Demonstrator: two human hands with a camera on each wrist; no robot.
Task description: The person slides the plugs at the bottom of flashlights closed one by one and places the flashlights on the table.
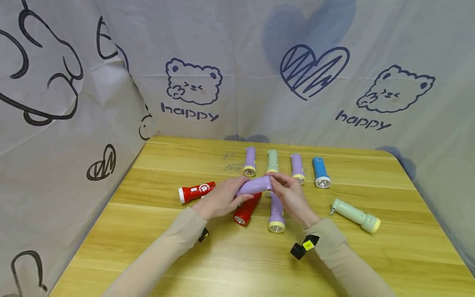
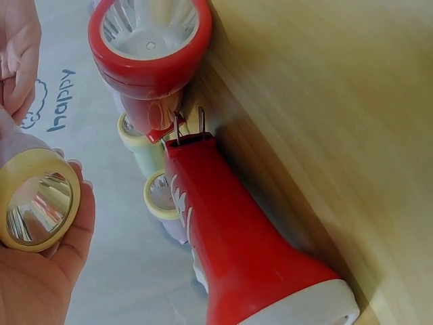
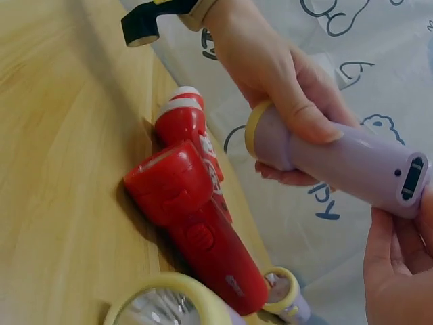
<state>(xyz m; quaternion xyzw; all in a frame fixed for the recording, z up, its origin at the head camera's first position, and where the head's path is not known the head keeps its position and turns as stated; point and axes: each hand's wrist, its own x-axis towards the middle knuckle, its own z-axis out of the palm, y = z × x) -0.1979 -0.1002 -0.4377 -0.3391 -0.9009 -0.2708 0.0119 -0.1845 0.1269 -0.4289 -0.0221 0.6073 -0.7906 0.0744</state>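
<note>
Both hands hold a purple flashlight (image 1: 255,185) up over the middle of the table. My left hand (image 1: 222,198) grips it near its yellow-rimmed head, with the thumb along the body in the right wrist view. At the tail end, my right hand (image 1: 291,196) pinches the body between thumb and fingers. A dark oval recess (image 3: 413,179) with a small round hole beside it shows near that end. Below the hands lie a red flashlight (image 1: 245,212) and another purple flashlight (image 1: 276,214), both partly hidden.
A red flashlight with a white rim (image 1: 193,192) lies left, its metal prongs (image 2: 191,125) sticking out. Toward the back is a row of two purple flashlights, a green one (image 1: 272,160) and a blue one (image 1: 320,171). Another green flashlight (image 1: 354,215) lies right, prongs out.
</note>
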